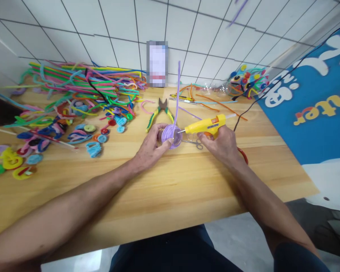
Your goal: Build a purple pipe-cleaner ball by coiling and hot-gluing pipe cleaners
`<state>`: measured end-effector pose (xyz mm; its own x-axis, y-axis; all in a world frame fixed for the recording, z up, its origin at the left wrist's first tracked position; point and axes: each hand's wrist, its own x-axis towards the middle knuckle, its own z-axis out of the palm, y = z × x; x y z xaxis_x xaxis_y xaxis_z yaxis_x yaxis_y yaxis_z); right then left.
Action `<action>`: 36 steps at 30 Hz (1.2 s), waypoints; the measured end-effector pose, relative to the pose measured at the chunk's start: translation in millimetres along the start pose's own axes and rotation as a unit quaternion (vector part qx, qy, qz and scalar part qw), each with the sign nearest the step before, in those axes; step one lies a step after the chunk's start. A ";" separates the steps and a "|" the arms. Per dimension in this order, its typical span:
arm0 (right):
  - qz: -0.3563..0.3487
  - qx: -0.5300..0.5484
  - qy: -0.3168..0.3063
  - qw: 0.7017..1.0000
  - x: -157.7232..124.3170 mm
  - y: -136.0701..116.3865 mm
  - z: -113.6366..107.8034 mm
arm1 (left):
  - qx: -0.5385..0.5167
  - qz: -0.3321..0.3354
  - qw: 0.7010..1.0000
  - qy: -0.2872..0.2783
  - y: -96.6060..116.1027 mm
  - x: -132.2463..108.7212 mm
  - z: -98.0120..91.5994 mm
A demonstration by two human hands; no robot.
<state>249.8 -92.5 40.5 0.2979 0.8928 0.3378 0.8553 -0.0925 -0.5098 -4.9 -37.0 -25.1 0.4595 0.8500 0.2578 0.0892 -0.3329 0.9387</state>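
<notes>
The screen [158,64] at upper centre is pixelated beyond reading; the lettering [311,113] on the blue panel [286,139] runs off the right edge, so its full word can't be told. The small scissors [195,143] are partly covered. Just above the frame's centre sits the purple coil [167,132] — fuzzy, ringed, one strand upright — pinched in the left hand's [151,145] fingers. The right hand's [225,143] fingers grip a yellow glue gun [205,126], nozzle at the coil — contact unclear.
</notes>
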 end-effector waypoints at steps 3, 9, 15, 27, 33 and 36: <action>-0.004 -0.009 -0.018 1.000 -1.0 1.9 3.5 | -0.002 -0.003 1.000 0.001 0.3 -0.6 -0.5; -0.035 0.010 -0.038 0.999 -2.3 -0.5 8.4 | -0.012 0.010 1.000 -0.002 1.4 -0.3 -0.4; -0.033 -0.006 -0.049 0.998 -2.5 1.7 11.5 | -0.031 0.014 0.999 -0.004 1.5 0.6 0.2; -0.045 -0.019 -0.026 0.998 -3.5 6.6 14.5 | -0.018 0.010 1.000 0.003 2.5 1.2 -0.8; -0.064 -0.013 -0.022 0.998 -5.6 6.3 17.1 | -0.016 0.016 1.000 0.001 1.8 1.3 -1.3; -0.061 -0.018 -0.026 0.998 -6.5 6.0 18.3 | -0.019 0.005 1.000 -0.004 5.2 1.2 -2.4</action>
<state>245.2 -90.8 20.8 0.1688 0.9200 0.3537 0.8990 0.0033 -0.4379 -6.0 -36.7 -19.4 0.4679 0.8430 0.2654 0.0509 -0.3255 0.9442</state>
